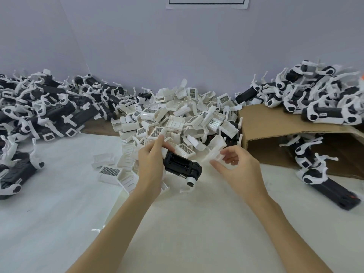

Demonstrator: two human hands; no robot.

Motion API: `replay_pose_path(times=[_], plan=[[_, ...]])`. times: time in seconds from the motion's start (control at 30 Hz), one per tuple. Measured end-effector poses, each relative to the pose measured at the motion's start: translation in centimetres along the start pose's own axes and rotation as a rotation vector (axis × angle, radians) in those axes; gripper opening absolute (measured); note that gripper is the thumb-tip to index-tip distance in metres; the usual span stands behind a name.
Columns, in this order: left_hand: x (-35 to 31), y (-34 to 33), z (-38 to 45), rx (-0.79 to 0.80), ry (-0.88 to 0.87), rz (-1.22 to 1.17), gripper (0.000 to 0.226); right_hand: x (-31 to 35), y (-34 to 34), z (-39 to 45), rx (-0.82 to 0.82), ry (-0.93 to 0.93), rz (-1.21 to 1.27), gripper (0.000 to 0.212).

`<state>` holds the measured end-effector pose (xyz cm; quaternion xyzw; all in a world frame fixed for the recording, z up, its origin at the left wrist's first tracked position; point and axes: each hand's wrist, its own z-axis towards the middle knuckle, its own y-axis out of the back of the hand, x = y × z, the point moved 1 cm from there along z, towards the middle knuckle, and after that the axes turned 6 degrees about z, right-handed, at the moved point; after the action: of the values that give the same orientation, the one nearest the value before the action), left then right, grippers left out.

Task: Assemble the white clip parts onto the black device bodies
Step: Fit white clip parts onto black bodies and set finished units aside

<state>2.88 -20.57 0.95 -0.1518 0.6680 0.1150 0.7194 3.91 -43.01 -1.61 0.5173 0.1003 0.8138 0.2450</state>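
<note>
White cloth-like sheet (177, 223) covers the table across the bottom of the frame, and both forearms come up from there toward the centre. The left hand (150, 164) is curled around one end of a long black plastic device body (181, 165), holding it tilted with its open battery-bay side facing up and a small white roller end pointing lower right. The right hand (236, 164), just right of centre, pinches a white plastic clip part (213, 154) between thumb and fingertips. It's motion-blurred, so I can't tell its exact orientation. Clip and body are close but not touching yet.

Seems like the step here is lining up the clip over the open bay. If I were doing it, I'd keep the left grip well back on the body so fingers stay out of the slot, square up the clip first, then press evenly until it seats. Forcing it in crooked probably bends the tabs.

Right behind the hands, centre frame, is a big heap of loose white clip parts with grey grid labels (177, 119). A brown cardboard box (275, 134) lies on its side at right. Piles of black-and-white units sit at far left (49, 107) and upper right (315, 95), against the pale wall (177, 46).
</note>
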Motion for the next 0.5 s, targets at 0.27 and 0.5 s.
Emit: replay_pose_path(times=[0.27,0.5], plan=[[0.06,-0.32,-0.38,0.033,0.02,0.052,0.055,-0.73,0.04,0.23,0.097,-0.145,0.075,0.031],[0.19,-0.43,-0.52,0.056,0.009,0.075,0.056,-0.67,-0.69,-0.11,0.147,-0.384,0.433,0.033]])
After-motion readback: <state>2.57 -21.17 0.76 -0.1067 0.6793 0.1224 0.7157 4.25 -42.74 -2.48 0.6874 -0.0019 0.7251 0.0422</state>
